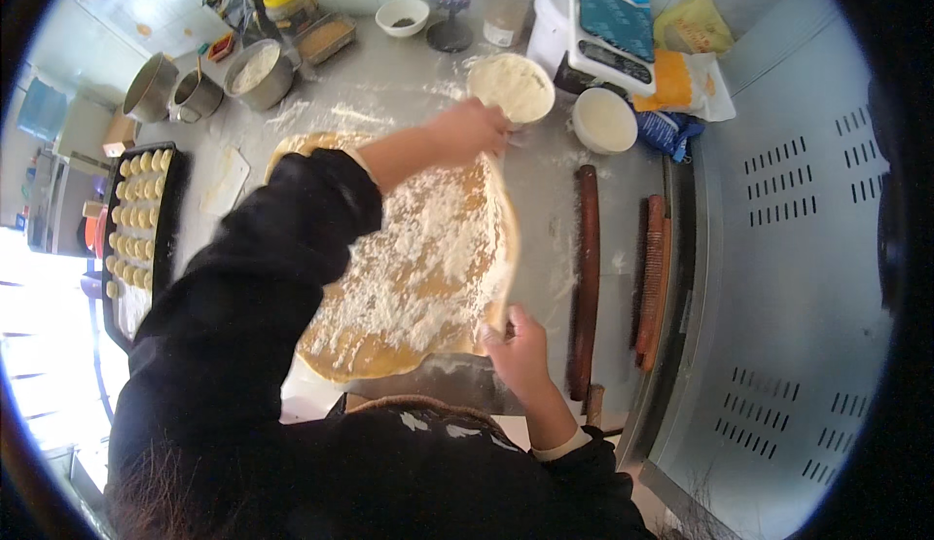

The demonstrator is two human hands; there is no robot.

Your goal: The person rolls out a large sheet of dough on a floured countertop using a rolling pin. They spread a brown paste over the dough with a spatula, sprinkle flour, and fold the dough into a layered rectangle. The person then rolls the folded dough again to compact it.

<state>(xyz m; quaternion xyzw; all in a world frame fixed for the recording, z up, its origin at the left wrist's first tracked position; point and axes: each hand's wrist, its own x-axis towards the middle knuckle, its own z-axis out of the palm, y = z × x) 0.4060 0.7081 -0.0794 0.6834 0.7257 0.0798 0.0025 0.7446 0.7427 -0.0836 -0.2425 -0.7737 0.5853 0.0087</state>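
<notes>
A broad sheet of dough (408, 248), dusted with white flour, lies on the steel worktop in front of me. My left hand (471, 131) reaches across it to the far right corner, fingers curled down at the dough's edge just before a white bowl of flour (512, 87). At the near right corner, my right hand (519, 354) pinches the rim of the sheet between thumb and fingers. Between both hands the right edge looks slightly raised. My left sleeve covers part of the sheet's left side.
Right of the dough lie a dark wooden rolling pin (585, 284) and a ridged pin (649, 284). A black tray (169, 204) of small dough pieces stands left. Behind are a smaller bowl (605, 121), a kitchen scale (611, 36), a phone on a stand (450, 33) and metal pots (259, 76).
</notes>
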